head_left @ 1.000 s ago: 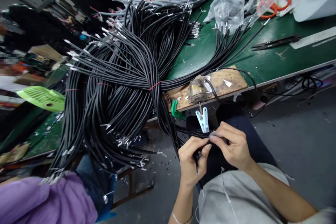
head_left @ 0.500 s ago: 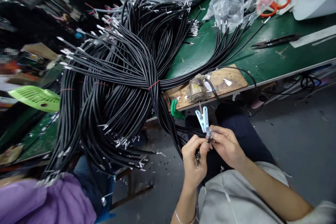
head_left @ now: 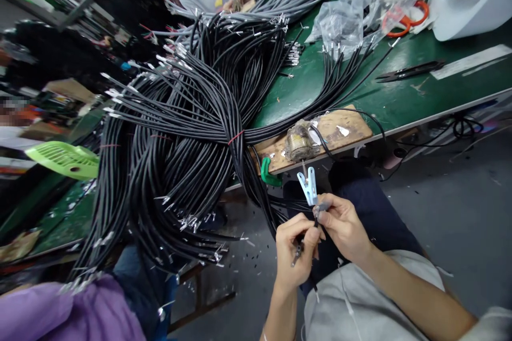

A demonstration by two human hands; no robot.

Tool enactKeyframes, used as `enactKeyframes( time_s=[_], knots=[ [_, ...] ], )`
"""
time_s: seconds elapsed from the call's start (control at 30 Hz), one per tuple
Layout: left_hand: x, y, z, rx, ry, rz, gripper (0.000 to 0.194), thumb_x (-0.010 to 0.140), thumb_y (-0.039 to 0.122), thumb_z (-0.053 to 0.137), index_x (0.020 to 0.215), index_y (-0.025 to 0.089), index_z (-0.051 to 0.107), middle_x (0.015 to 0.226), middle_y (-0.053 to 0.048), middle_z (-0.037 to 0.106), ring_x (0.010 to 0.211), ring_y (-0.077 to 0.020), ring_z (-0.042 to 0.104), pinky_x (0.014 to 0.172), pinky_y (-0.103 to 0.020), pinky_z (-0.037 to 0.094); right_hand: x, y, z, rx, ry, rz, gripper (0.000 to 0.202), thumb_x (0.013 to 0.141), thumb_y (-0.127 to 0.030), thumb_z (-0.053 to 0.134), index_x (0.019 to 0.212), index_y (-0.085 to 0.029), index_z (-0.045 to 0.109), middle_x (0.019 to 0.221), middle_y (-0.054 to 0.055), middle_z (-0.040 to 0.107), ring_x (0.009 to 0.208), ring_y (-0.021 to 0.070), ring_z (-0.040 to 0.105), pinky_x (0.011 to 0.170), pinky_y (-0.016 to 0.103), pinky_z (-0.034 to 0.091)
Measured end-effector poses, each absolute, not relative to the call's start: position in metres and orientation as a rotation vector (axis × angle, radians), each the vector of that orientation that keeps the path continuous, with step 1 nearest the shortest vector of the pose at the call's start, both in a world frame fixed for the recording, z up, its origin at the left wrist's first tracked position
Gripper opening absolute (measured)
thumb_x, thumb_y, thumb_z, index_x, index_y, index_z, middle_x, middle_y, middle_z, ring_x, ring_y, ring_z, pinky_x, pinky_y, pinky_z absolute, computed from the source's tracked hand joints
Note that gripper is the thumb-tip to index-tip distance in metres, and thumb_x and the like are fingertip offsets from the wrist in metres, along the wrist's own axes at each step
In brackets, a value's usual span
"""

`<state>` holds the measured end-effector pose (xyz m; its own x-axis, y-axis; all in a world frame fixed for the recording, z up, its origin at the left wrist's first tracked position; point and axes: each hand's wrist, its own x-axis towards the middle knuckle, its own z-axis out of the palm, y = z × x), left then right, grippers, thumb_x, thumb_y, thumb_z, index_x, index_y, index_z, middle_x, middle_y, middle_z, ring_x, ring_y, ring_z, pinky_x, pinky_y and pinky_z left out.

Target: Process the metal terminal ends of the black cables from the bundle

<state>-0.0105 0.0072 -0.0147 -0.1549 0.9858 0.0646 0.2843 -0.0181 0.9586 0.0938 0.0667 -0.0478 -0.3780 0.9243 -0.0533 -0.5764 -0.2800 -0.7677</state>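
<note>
My left hand [head_left: 295, 256] is closed around a black cable [head_left: 316, 219] whose end points up. A small dark metal piece [head_left: 297, 253], its kind unclear, is tucked in the same hand. The fingers of my right hand [head_left: 344, 226] pinch greyish material at the cable's end. Right above the fingertips is a light blue clothespin [head_left: 308, 186], its jaws down against the cable's end. A thin shaft joins the clothespin to a small tape-wrapped motor [head_left: 299, 143] on a wooden board [head_left: 348, 123]. Whether the jaws grip the cable is too small to tell.
Big bundles of black cables [head_left: 188, 133] cover the table's left. A green clamp [head_left: 270, 172] holds the board's edge. Further right lie black snips [head_left: 410, 71], orange-handled scissors [head_left: 406, 21] and plastic bags [head_left: 340, 21]. A co-worker in purple [head_left: 80, 311] is at left, another across the table.
The view has shifted slightly. My left hand has slid a little down from the clothespin, baring more of the cable's end; my right fingers now pinch just below the jaws.
</note>
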Motion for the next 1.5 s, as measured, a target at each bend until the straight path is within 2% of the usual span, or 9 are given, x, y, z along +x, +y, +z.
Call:
enactKeyframes(
  time_s=[0.1,0.17,0.33,0.43,0.63,0.77,1.0,1.27,1.5],
  knots=[
    [-0.009,0.006,-0.017,1.399,1.632,1.225,0.031,0.09,0.023,0.055,0.06,0.014,0.059,0.052,0.003,0.048,0.045,-0.007,0.047,0.047,-0.019,0.034,0.096,0.064,-0.044,-0.726,-1.047,1.422,0.012,0.079,-0.023,0.069,0.07,-0.018,0.063,0.068,0.001,0.053,0.066,0.0138,0.049,0.06,0.027,0.041],
    [-0.011,0.007,-0.018,1.379,1.625,1.224,0.029,0.091,0.022,0.054,0.064,0.014,0.062,0.055,0.002,0.05,0.044,-0.006,0.044,0.045,-0.019,0.033,0.101,0.068,-0.041,-0.695,-1.146,1.362,0.009,0.08,-0.022,0.069,0.072,-0.018,0.065,0.071,0.002,0.056,0.071,0.0153,0.051,0.065,0.029,0.042],
    [-0.02,0.013,-0.015,1.414,1.457,1.33,0.01,0.084,0.022,0.064,0.078,0.017,0.071,0.068,-0.001,0.06,0.056,-0.0102,0.053,0.052,-0.021,0.038,0.117,0.088,-0.037,-0.435,-0.924,2.29,0.034,0.071,-0.044,0.076,0.073,-0.015,0.059,0.065,-0.002,0.049,0.055,0.0082,0.043,0.051,0.022,0.033],
    [-0.02,0.016,-0.012,1.432,1.488,1.365,0.003,0.079,0.018,0.069,0.077,0.017,0.072,0.067,-0.001,0.06,0.062,-0.0124,0.054,0.057,-0.023,0.04,0.129,0.107,-0.033,-0.457,-1.073,2.511,0.038,0.067,-0.045,0.079,0.072,-0.011,0.06,0.06,-0.004,0.046,0.051,0.0053,0.036,0.048,0.021,0.025],
    [-0.016,0.014,-0.01,1.38,1.539,1.432,0.006,0.074,0.014,0.073,0.073,0.017,0.069,0.065,0.001,0.057,0.062,-0.0114,0.053,0.058,-0.022,0.04,0.123,0.142,-0.024,-0.758,-1.216,2.189,0.042,0.07,-0.052,0.074,0.071,-0.011,0.064,0.065,0.0,0.057,0.058,0.008,0.043,0.053,0.022,0.03],
    [-0.019,0.015,-0.014,1.349,1.45,1.56,0.006,0.073,0.016,0.074,0.074,0.018,0.069,0.067,0.0,0.059,0.063,-0.0118,0.054,0.059,-0.022,0.042,0.1,0.14,-0.018,-0.541,-1.043,2.299,0.048,0.071,-0.058,0.07,0.071,-0.011,0.067,0.062,0.001,0.056,0.057,0.0085,0.044,0.053,0.023,0.032],
    [-0.017,0.029,-0.015,1.268,1.489,1.563,0.003,0.075,0.018,0.073,0.075,0.017,0.071,0.068,-0.001,0.06,0.063,-0.012,0.055,0.058,-0.022,0.043,0.087,0.127,-0.021,-0.413,-0.71,2.348,0.034,0.074,-0.046,0.073,0.073,-0.012,0.07,0.063,0.002,0.061,0.058,0.0105,0.053,0.054,0.021,0.042],
    [-0.016,0.027,-0.012,1.258,1.521,1.49,0.005,0.078,0.018,0.07,0.074,0.016,0.071,0.067,-0.002,0.061,0.061,-0.0115,0.055,0.054,-0.02,0.042,0.09,0.121,-0.044,-0.454,-0.595,2.373,0.043,0.077,-0.056,0.066,0.079,-0.013,0.071,0.066,0.003,0.06,0.059,0.0112,0.049,0.05,0.022,0.038],
    [-0.023,0.024,-0.014,1.359,1.469,1.355,0.01,0.08,0.021,0.068,0.078,0.015,0.075,0.071,-0.006,0.069,0.065,-0.0151,0.064,0.059,-0.023,0.05,0.134,0.112,-0.06,-0.788,-1.141,1.846,0.019,0.083,-0.037,0.066,0.086,-0.018,0.069,0.076,0.003,0.062,0.067,0.0133,0.052,0.062,0.026,0.042]
  ],
)
